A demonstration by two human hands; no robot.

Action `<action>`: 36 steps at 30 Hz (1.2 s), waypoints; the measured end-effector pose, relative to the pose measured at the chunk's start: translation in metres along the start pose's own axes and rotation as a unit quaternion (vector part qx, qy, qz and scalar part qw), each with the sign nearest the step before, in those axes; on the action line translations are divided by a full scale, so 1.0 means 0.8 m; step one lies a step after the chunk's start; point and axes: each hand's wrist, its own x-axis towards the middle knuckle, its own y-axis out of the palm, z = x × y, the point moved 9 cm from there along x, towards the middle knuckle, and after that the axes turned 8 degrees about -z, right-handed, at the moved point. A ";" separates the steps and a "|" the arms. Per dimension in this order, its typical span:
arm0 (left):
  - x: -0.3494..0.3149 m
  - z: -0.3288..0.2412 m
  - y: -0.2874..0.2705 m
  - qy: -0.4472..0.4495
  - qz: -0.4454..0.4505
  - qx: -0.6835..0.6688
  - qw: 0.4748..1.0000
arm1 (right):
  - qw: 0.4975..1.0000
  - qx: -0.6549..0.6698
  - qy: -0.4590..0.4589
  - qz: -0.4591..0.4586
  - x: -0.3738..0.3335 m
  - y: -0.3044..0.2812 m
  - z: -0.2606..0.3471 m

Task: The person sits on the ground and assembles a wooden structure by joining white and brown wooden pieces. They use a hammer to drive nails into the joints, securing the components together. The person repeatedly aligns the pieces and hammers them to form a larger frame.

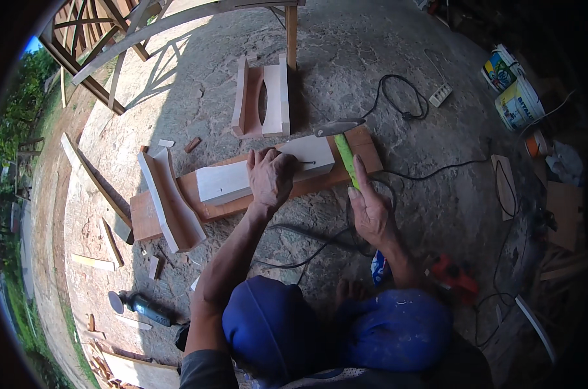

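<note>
My left hand (270, 176) is closed on top of a pale wooden block (226, 179), its fingers curled. A thin nail (307, 162) sticks out from its fingertips over the block. Whether the nail's point is in the wood is hidden. My right hand (373, 217) is wrapped round the green handle of a hammer (347, 155), forefinger stretched along it. The dark hammer head is raised beyond the block's right end. Beneath the block lies a reddish-brown plank (362, 152). A pale curved wooden frame piece (170, 201) rests across the plank's left part.
A second wooden frame piece (261, 97) stands on the rough concrete floor beyond. Black cables run around a power strip (440, 95). An angle grinder (141, 307) lies at left, a red tool (453, 279) at right. Buckets (519, 104) stand far right.
</note>
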 end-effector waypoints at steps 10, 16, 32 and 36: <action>0.000 0.013 -0.001 -0.018 0.023 -0.012 1.000 | 0.998 -0.036 -0.055 0.022 0.009 -0.017 0.035; 0.005 -0.002 0.008 -0.020 0.040 -0.022 0.999 | 0.998 0.036 0.039 0.042 -0.028 -0.002 -0.023; 0.037 0.007 0.012 0.033 0.102 -0.115 0.988 | 0.814 0.305 0.489 -0.079 -0.129 0.066 -0.214; 0.033 0.010 0.016 0.043 0.103 -0.137 0.984 | 0.930 0.040 0.366 -0.016 -0.117 0.050 -0.226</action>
